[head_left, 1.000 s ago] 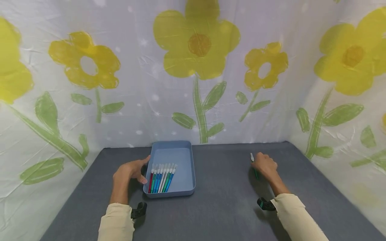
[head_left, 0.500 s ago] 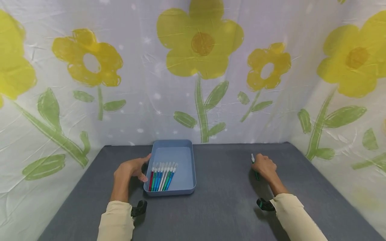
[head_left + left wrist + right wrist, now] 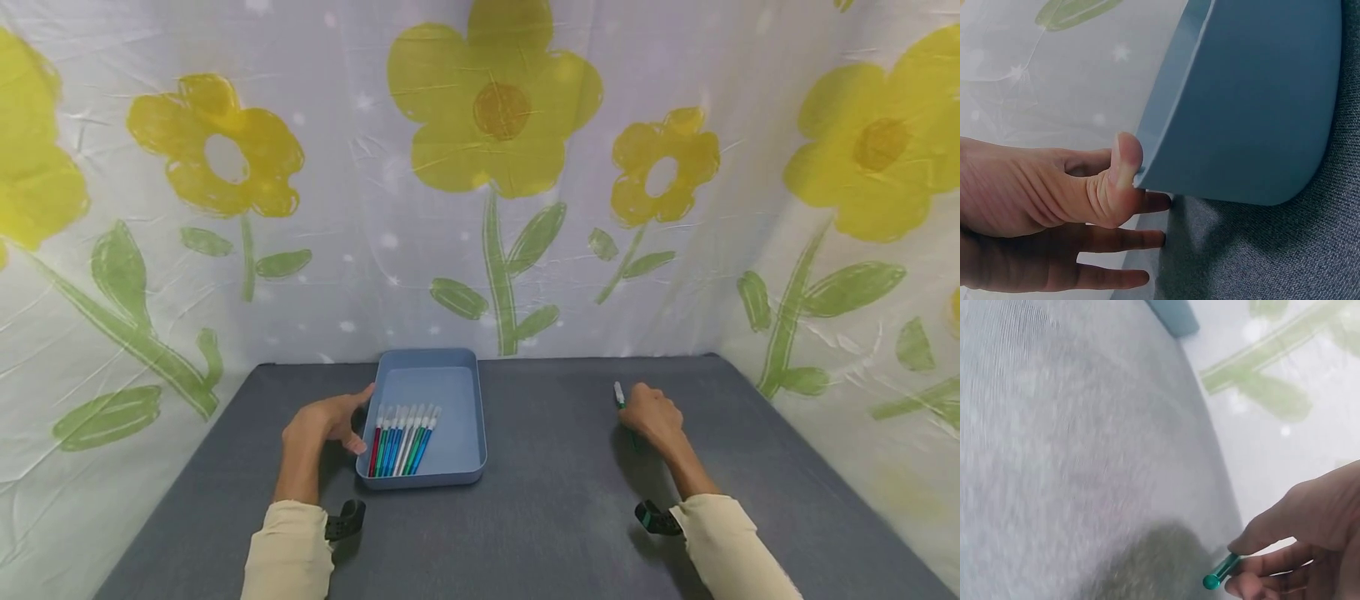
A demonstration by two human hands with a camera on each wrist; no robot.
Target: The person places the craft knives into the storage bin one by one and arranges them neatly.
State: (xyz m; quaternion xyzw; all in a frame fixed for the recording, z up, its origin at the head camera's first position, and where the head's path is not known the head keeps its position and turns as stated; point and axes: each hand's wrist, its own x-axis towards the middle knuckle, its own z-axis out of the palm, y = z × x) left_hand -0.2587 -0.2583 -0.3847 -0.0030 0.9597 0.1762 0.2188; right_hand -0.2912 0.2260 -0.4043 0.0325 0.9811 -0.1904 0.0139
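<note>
My right hand pinches a green craft knife with a whitish cap pointing away from me. In the right wrist view its rounded metallic green end sticks out between thumb and fingers, over the hand's shadow. On the left, a blue-grey tray lies with its long sides running away from me. Several capped craft knives in red, green, blue and silver lie side by side in its near left part. My left hand is spread along the tray's left side, its thumb touching the rim and the other fingers extended.
Dark grey cloth covers the table, with its far edge just behind the tray. A pale curtain printed with yellow flowers hangs around the back and sides. Each wrist wears a black camera band.
My right hand has shifted slightly left with the green craft knife, whose capped end has swung left. My left hand and the tray hold their place.
</note>
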